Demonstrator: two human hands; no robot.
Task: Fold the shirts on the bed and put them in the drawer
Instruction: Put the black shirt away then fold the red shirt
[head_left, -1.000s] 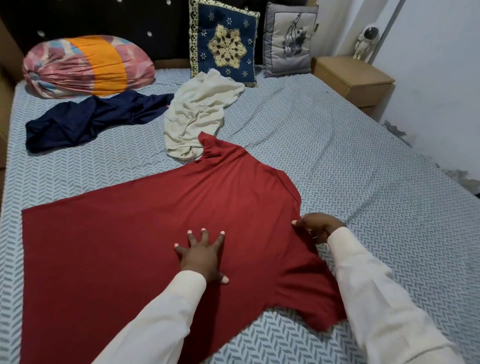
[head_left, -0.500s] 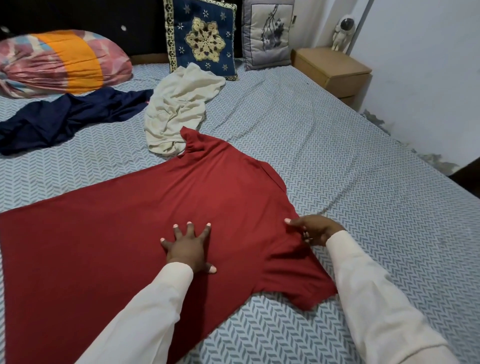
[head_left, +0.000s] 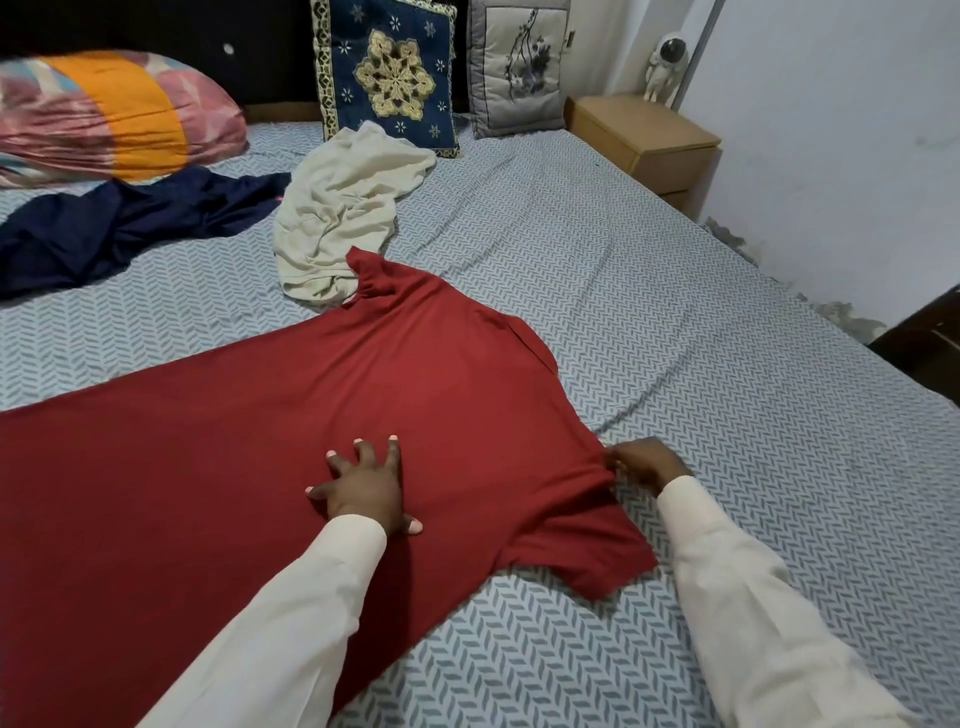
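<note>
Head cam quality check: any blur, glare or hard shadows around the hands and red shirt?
Head view: left hand, right hand and red shirt are sharp, under soft even light, no glare. Head view, upper left: striped pillow is smeared, headboard behind it almost black. Head view, right: the edge of the bed bows from the wide-angle lens.

On your right, bare sheet of the bed runs from the red shirt out toward the wall, room for a hand to pass. Past the red collar the crumpled cream shirt touches it and bars that way, with the navy shirt just left. The blue cushion, grey cushion and nightstand close the far end.
</note>
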